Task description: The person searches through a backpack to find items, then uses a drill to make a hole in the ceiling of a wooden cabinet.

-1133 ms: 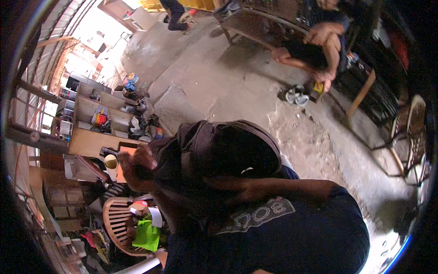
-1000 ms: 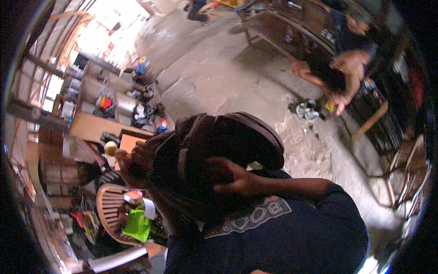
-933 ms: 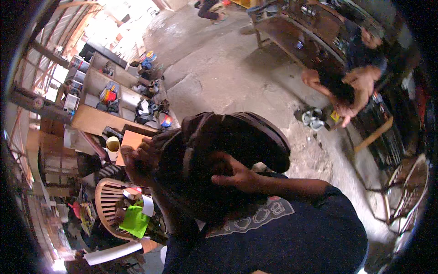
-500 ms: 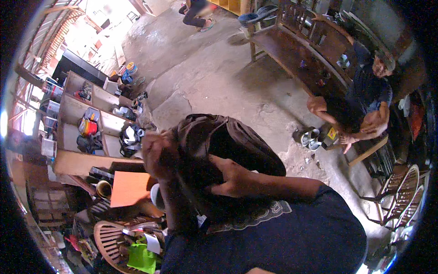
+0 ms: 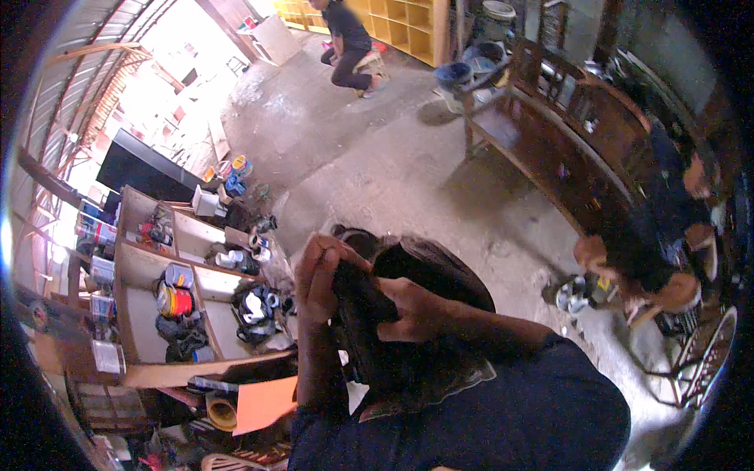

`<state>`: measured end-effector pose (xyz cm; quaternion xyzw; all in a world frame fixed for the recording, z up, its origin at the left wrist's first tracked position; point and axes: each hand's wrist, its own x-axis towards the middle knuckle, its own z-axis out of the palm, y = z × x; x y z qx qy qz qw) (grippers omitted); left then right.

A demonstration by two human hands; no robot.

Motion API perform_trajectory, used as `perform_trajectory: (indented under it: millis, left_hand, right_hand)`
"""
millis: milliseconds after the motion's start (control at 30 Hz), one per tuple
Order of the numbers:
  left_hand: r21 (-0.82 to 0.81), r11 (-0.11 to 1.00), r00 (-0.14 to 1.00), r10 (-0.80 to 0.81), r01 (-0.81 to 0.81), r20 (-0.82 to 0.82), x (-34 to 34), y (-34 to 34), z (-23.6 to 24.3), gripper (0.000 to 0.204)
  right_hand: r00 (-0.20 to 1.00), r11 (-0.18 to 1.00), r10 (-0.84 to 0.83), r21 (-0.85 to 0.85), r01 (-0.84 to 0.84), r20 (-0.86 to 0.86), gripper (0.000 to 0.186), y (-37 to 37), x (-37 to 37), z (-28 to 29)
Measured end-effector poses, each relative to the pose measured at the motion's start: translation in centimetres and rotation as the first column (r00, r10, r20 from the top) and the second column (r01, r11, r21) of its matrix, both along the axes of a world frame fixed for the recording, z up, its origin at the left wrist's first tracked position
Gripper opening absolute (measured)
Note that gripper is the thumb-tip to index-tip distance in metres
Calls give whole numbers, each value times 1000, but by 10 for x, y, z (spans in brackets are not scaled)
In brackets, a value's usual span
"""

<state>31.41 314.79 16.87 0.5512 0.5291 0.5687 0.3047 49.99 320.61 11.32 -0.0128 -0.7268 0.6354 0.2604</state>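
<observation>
A dark brown backpack (image 5: 444, 271) is held against my front, its far side bulging away from me. My left hand (image 5: 320, 275) is closed at the bag's left edge, fingers bent together over the dark cloth. To its right, my right hand (image 5: 415, 310) grips a dark fold of the same bag, with the thumb toward the left hand. What lies beneath the fingers of both hands is hidden. The bag's lower part, near my shirt, shows a pale outline.
To the left stands an open wooden shelf unit (image 5: 212, 370) with cans and tools. An orange sheet (image 5: 265, 404) lies below it. A wooden bench (image 5: 522, 145) with a seated person is at the right, near shoes (image 5: 572, 297). Another person (image 5: 349, 47) sits far back near buckets (image 5: 453, 76).
My view has swung, so the shelf and bench sit lower in the picture. My left hand, a blurred fist before, now shows bent fingers on the cloth. My right hand still grips the bag.
</observation>
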Motion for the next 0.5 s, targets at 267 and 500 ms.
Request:
perform_trajectory:
  millis: [267,500]
  left_hand:
    - [-3,989,967,142,-146,-212,-132,160,-2,24]
    - [307,884,932,360,-353,38,-239,259,-1,19]
  right_hand:
    - [988,982,148,110,-153,47,67,175,-142,-12]
    - [953,943,250,179,-280,171,50,278,-266,26]
